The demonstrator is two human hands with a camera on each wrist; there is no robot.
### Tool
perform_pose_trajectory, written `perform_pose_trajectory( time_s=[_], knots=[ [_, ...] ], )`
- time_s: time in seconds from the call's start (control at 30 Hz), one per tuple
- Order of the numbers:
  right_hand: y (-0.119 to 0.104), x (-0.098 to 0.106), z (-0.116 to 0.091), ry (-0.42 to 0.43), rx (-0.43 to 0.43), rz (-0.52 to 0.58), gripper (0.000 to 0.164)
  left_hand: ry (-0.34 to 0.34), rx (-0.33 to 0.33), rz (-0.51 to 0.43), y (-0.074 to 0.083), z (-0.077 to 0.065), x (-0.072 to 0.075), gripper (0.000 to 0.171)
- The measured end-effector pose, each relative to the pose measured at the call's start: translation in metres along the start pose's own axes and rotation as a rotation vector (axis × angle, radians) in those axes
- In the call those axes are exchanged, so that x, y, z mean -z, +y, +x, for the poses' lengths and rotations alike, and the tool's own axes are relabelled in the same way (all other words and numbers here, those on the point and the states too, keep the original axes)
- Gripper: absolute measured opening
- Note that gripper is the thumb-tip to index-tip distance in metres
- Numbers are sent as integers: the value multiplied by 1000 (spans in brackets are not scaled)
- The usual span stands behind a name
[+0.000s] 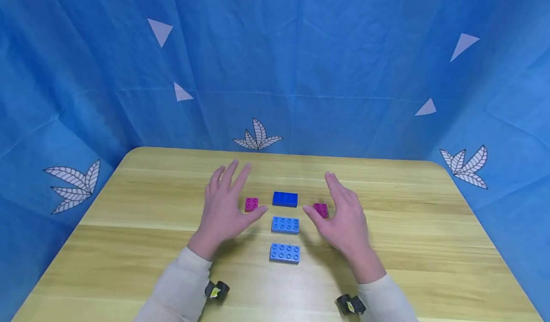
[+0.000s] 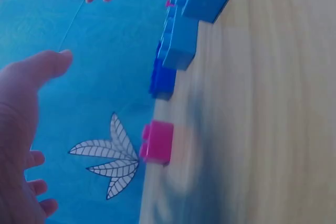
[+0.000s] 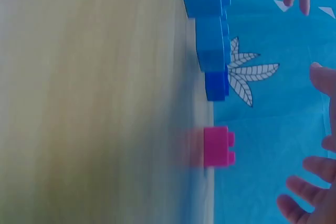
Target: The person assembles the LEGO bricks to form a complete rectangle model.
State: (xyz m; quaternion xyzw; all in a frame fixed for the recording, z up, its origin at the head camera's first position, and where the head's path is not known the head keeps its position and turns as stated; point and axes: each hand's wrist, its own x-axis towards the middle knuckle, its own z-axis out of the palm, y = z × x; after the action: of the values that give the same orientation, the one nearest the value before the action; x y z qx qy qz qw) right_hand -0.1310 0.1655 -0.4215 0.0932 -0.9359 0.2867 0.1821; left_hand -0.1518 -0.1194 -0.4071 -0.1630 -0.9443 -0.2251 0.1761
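Observation:
Both hands are raised over the wooden table with fingers spread and nothing in them. My left hand [image 1: 221, 214] is nearest a small magenta building brick [image 1: 251, 204], just right of its palm. My right hand [image 1: 347, 219] is beside a second magenta brick [image 1: 320, 210], which its thumb partly covers in the head view. Between the hands, a dark blue brick [image 1: 285, 199] lies farthest away. Closer in come one light blue brick [image 1: 285, 225] and another light blue brick [image 1: 285, 253], in a column. All bricks lie apart, studs up. Each wrist view shows its magenta brick untouched.
A light wooden table [image 1: 429, 245] with rounded far corners carries the bricks. Blue curtain [image 1: 343, 73] with white leaf and triangle prints surrounds its back and sides. A small black device hangs at the left cuff [image 1: 217, 291] and another at the right cuff [image 1: 350, 305].

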Motion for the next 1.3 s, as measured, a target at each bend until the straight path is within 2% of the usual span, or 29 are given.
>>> perform_pose_trajectory(
  time_s=[0.27, 0.63, 0.77, 1.07, 1.3],
  knots=[
    [-10, -6, -3, -23, -51, 101, 87, -29, -7, -86, 8, -7, -6, 96],
    [-13, -17, -9, -103, -53, 271, 75, -52, -41, -169, 14, -19, -14, 84],
    [-14, -19, -11, -149, -68, 305, 70, -106, -17, -206, 16, -25, -18, 80],
    [-15, -23, -14, -232, -91, 227, 59, -266, 59, -253, 22, -39, -22, 65],
    [-15, -27, -14, -274, -103, 217, 55, -380, -1, -324, 22, -40, -25, 54]
  ],
)
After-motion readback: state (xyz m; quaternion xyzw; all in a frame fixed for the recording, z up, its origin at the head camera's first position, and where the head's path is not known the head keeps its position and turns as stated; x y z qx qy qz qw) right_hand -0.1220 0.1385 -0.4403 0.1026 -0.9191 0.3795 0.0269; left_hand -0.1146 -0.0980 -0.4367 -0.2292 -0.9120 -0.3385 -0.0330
